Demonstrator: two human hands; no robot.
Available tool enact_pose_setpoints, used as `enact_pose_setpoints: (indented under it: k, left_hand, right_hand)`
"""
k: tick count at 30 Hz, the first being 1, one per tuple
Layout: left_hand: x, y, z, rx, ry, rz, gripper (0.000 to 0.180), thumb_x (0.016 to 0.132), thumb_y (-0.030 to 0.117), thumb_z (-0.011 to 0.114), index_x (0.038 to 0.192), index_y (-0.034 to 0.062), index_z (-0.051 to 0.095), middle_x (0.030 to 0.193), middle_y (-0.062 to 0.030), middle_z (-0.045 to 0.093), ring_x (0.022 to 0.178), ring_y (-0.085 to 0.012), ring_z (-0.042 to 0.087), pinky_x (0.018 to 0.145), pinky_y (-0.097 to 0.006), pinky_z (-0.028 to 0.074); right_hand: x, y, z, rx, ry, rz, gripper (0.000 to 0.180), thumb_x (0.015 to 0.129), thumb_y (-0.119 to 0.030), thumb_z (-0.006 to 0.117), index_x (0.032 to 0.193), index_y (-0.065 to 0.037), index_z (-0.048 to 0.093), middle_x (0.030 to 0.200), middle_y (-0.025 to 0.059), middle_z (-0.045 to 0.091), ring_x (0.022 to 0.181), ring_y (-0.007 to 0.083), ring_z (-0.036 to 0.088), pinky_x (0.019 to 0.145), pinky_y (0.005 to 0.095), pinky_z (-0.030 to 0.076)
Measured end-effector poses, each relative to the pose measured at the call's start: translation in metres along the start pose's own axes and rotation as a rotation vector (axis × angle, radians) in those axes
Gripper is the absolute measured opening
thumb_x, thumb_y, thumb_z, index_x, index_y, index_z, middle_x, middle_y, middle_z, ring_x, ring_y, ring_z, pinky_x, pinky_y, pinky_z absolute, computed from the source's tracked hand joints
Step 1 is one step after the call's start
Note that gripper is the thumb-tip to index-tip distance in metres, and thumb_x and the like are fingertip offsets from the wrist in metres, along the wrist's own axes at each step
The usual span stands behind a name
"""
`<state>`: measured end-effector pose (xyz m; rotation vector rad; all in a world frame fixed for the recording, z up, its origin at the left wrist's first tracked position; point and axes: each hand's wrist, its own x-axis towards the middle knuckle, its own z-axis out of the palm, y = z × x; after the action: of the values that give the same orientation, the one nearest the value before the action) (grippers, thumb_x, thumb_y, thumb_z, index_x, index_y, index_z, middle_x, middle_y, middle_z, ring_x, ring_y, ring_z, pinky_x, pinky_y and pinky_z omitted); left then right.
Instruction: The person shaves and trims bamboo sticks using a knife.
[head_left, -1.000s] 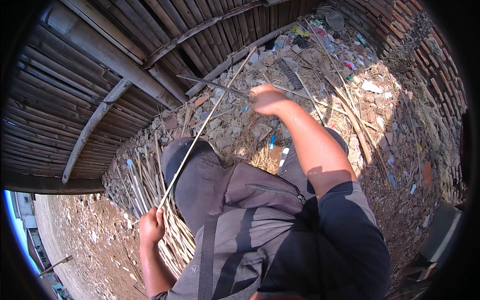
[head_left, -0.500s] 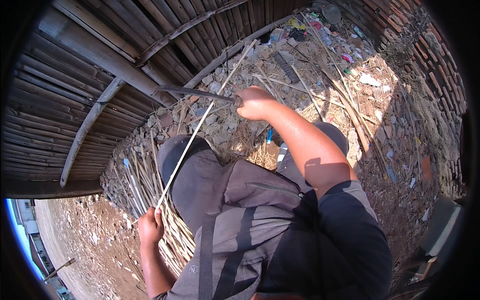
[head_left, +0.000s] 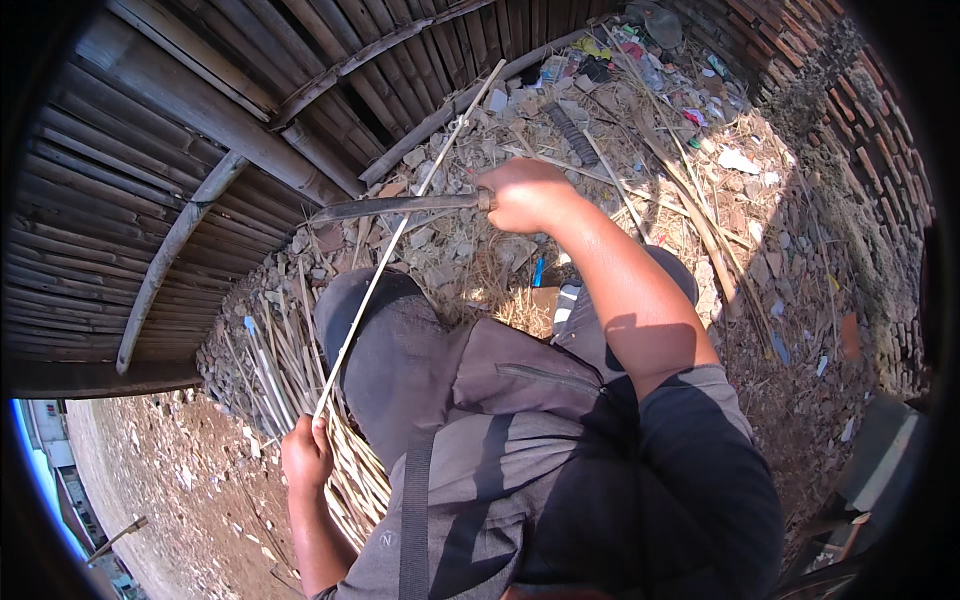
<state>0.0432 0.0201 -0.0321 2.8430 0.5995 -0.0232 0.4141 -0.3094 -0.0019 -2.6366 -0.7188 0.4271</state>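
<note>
Since the earlier frame: the knife's (head_left: 440,202) crossing point has shifted along the pale strip (head_left: 379,275) toward its near end; the blade (head_left: 350,211) now lies more nearly level.

Left grip (head_left: 307,452): closed around the near end of the strip, thumb uppermost. Right grip (head_left: 530,195): fist wrapped on the knife handle (head_left: 486,200), to the right of the strip. Blade crosses the strip's upper half; whether edge meets strip, cannot tell. The strip runs slantwise past the left knee (head_left: 370,312), its far tip unheld.

Handling (judged): strip looks like split bamboo; light, springy along its length, fairly stiff, cut edges possibly sharp. Best held close to one end, as here, well apart from the blade. Knife likely the heavier piece, to be taken by the handle only.

Counts: 1 held strip, 1 knife, 2 grips, both occupied. 1 loose bundle (head_left: 352,470) of similar strips by the strip's near end; overlapping, individual count not possible. Right of the strip: 1 blue scrap (head_left: 539,272), 1 ribbed dark piece (head_left: 571,135).

Farther out: slatted wall (head_left: 110,215) left of the strip, brick wall (head_left: 890,170) well to its right, rubble (head_left: 455,262) just beside it.
</note>
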Motion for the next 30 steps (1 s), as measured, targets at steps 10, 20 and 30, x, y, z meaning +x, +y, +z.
enact_pose_setpoints:
  k: [10, 20, 30]
  left_hand:
    - [0.005, -0.009, 0.003, 0.111, 0.089, 0.074, 0.034, 0.101, 0.029, 0.054, 0.079, 0.0034, 0.05, 0.062, -0.0222, 0.057, 0.06, -0.0454, 0.059, 0.053, -0.052, 0.045]
    - [0.012, -0.027, 0.007, 0.121, 0.111, 0.101, 0.033, 0.096, 0.03, 0.061, 0.08, 0.0043, 0.048, 0.061, -0.0232, 0.057, 0.061, -0.0476, 0.06, 0.054, -0.055, 0.045]
    - [0.004, -0.013, -0.005, 0.097, 0.115, 0.021, 0.034, 0.096, 0.029, 0.062, 0.077, 0.0038, 0.049, 0.06, -0.0214, 0.057, 0.059, -0.0458, 0.059, 0.053, -0.052, 0.045]
  right_hand:
    - [0.015, 0.023, 0.001, 0.08, -0.075, 0.178, 0.035, 0.079, -0.017, 0.06, 0.112, -0.011, 0.069, 0.121, 0.0154, 0.068, 0.112, 0.0338, 0.064, 0.094, 0.0419, 0.051]
    - [0.029, 0.099, 0.014, 0.245, 0.142, 0.241, 0.032, 0.078, -0.022, 0.062, 0.106, -0.008, 0.071, 0.108, 0.0203, 0.071, 0.103, 0.0369, 0.067, 0.091, 0.0421, 0.053]
    - [0.052, 0.125, 0.029, 0.328, 0.269, 0.396, 0.033, 0.077, -0.022, 0.063, 0.1, -0.001, 0.072, 0.109, 0.0237, 0.07, 0.103, 0.0388, 0.067, 0.091, 0.0413, 0.052]
